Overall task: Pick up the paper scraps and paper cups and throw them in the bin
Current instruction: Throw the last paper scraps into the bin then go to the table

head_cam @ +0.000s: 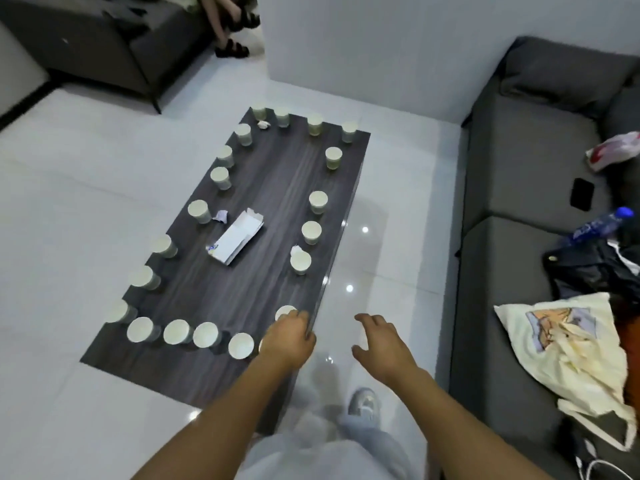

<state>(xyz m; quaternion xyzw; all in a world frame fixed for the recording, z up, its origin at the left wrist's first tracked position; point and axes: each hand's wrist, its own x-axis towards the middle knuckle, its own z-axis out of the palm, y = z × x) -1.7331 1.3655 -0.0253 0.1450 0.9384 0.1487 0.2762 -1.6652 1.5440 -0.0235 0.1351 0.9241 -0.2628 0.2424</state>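
Paper cups [202,335] stand upright in a ring along the edges of the dark wood-grain worktop [242,188], a layout that puts most of them within reach of someone walking round it. They are small and pale, white to faintly green, and their contents cannot be told from above.

In the head view, a flattened white paper box [236,241] lies at the worktop's middle, with 1 crumpled scrap [220,216] just beside its far-left end. Another scrap [264,124] sits among the cups at the worktop's far end, and a 3rd [295,250] touches a cup on the right side.

The left hand [289,337] reaches over the worktop's near right corner, its fingers curled down around the nearest cup [284,312] there; whether they already grip it cannot be told. That corner cup is likely first because it is closest to the person. The right hand [379,344] hangs beyond the worktop's right edge, over the tiled floor [62,202], fingers spread and holding nothing, probably free for a 2nd cup.

No bin is in view. A grey sofa [526,161] stands right of the worktop.
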